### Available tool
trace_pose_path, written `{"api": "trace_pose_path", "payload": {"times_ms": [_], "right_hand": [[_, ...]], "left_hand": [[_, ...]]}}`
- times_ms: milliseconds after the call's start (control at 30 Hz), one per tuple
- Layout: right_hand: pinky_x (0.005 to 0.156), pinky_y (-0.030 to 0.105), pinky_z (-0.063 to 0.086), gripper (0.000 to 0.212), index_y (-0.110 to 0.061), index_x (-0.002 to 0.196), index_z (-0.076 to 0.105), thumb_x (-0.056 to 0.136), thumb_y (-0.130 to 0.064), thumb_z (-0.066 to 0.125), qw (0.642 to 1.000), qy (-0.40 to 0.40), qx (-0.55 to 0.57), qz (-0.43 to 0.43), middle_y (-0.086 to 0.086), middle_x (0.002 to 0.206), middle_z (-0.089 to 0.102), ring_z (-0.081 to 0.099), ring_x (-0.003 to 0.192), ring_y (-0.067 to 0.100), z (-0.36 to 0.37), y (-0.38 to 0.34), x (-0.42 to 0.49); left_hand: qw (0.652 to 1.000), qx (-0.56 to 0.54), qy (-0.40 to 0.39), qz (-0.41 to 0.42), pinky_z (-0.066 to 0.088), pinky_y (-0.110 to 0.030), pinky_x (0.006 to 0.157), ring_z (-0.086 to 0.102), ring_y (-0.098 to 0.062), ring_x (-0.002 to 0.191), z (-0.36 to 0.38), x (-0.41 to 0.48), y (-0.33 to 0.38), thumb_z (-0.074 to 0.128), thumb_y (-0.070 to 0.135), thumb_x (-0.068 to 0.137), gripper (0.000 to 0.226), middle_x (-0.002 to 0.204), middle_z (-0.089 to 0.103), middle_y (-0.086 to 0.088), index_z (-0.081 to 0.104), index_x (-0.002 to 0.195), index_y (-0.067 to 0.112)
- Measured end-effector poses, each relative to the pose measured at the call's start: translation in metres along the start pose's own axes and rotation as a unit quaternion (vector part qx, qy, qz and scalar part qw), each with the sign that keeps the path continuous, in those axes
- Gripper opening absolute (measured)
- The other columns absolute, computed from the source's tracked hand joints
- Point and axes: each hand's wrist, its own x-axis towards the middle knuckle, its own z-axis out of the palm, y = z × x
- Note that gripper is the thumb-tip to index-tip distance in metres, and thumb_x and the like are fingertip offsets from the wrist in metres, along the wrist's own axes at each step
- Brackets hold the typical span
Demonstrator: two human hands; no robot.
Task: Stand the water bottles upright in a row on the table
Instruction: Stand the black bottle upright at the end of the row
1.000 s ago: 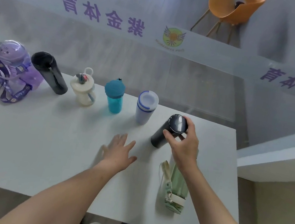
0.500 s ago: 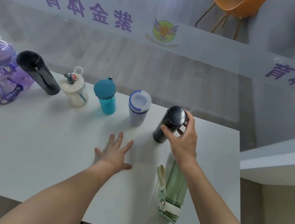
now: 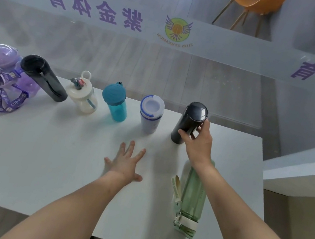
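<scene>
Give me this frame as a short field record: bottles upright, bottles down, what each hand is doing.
upright_row: purple translucent bottle with lanyard; tall black bottle; cream bottle with loop lid; teal plastic bottle; white tumbler with blue-ringed lid; dark flask with glossy cap
lying_down: pale green clear bottle with strap, near right edge of white table
right hand: gripping the dark flask, at the row's right end
left hand: open, fingers spread, flat on or just over the table
remaining: green bottle not yet stood up
</scene>
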Motion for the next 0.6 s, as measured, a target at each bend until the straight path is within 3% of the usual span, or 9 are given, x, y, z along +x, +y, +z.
{"api": "trace_pose_path", "payload": {"times_ms": [67, 233, 433, 600], "right_hand": [[0.095, 0.032, 0.059, 0.071, -0.028, 0.136, 0.047, 0.079, -0.016, 0.088, 1.000, -0.003, -0.001, -0.002, -0.016, 0.120, 0.062, 0.060, 0.114, 0.006, -0.0004, -0.0014, 0.0072], [0.092, 0.028, 0.058, 0.069, -0.025, 0.135, 0.047, 0.080, -0.017, 0.088, 1.000, -0.011, -0.011, -0.006, -0.021, 0.117, 0.060, 0.060, 0.112, 0.012, -0.0013, -0.0013, 0.0133], [0.087, 0.017, 0.056, 0.066, -0.024, 0.134, 0.049, 0.081, -0.017, 0.087, 1.000, -0.010, -0.019, -0.009, -0.027, 0.114, 0.060, 0.058, 0.107, -0.004, -0.0048, 0.0034, 0.0073], [0.089, 0.022, 0.057, 0.066, -0.027, 0.134, 0.048, 0.081, -0.017, 0.087, 1.000, -0.011, -0.016, -0.012, -0.027, 0.115, 0.060, 0.059, 0.109, 0.000, -0.0049, 0.0047, 0.0051]], "left_hand": [[1.000, -0.002, -0.001, -0.001, 0.027, -0.077, 0.108, -0.023, -0.025, 0.157, 0.0000, 0.0002, 0.0000, 0.074, 0.061, 0.087, 0.109, 0.170, -0.028, 0.009, -0.008, 0.158, 0.057], [1.000, -0.004, -0.001, -0.001, 0.027, -0.077, 0.109, -0.023, -0.025, 0.157, -0.0011, -0.0010, 0.0009, 0.074, 0.061, 0.087, 0.109, 0.170, -0.028, 0.008, -0.008, 0.159, 0.057], [1.000, -0.007, -0.001, 0.001, 0.026, -0.077, 0.110, -0.023, -0.025, 0.157, -0.0022, -0.0031, 0.0014, 0.073, 0.060, 0.088, 0.107, 0.170, -0.028, 0.008, -0.007, 0.159, 0.056], [1.000, -0.011, 0.001, 0.003, 0.025, -0.078, 0.109, -0.024, -0.025, 0.157, -0.0010, -0.0011, 0.0006, 0.073, 0.060, 0.088, 0.107, 0.169, -0.029, 0.008, -0.007, 0.159, 0.057]]}}
